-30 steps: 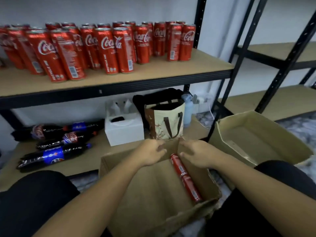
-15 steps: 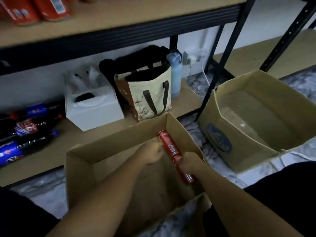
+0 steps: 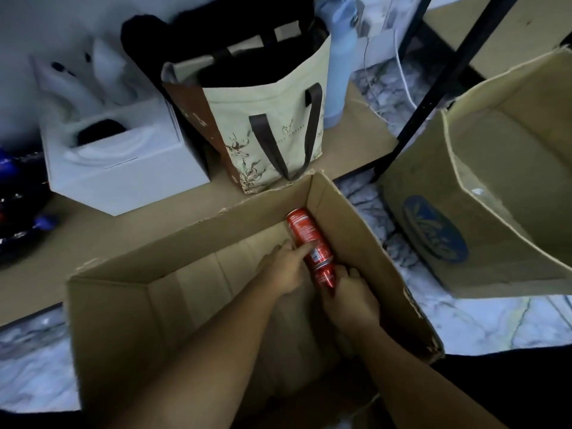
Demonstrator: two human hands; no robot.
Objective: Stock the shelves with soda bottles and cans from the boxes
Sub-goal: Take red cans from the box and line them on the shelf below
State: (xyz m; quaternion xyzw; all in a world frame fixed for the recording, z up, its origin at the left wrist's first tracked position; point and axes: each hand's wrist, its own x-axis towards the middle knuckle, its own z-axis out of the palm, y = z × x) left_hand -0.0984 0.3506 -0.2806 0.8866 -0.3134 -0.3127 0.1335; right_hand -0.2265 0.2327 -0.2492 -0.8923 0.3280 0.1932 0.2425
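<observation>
Two red soda cans lie end to end along the right inner wall of an open cardboard box (image 3: 185,243) in front of me. The far can (image 3: 305,232) is touched by my left hand (image 3: 286,267), whose index finger reaches across its side. My right hand (image 3: 351,297) grips the near can (image 3: 325,275) from the right, fingers curled over it. Both forearms reach down into the box. Dark soda bottles (image 3: 18,224) lie on the low shelf at the far left edge of the view.
On the low wooden shelf (image 3: 102,230) stand a white box (image 3: 123,162), a cream tote bag (image 3: 263,131) and a blue water bottle (image 3: 335,69). A second open cardboard box (image 3: 458,187) sits on the marble floor at right, behind a black shelf post (image 3: 433,97).
The view has tilted down and moved closer; the upper shelf of cans has left the frame. Both hands went from the box's far rim down inside to the two cans.
</observation>
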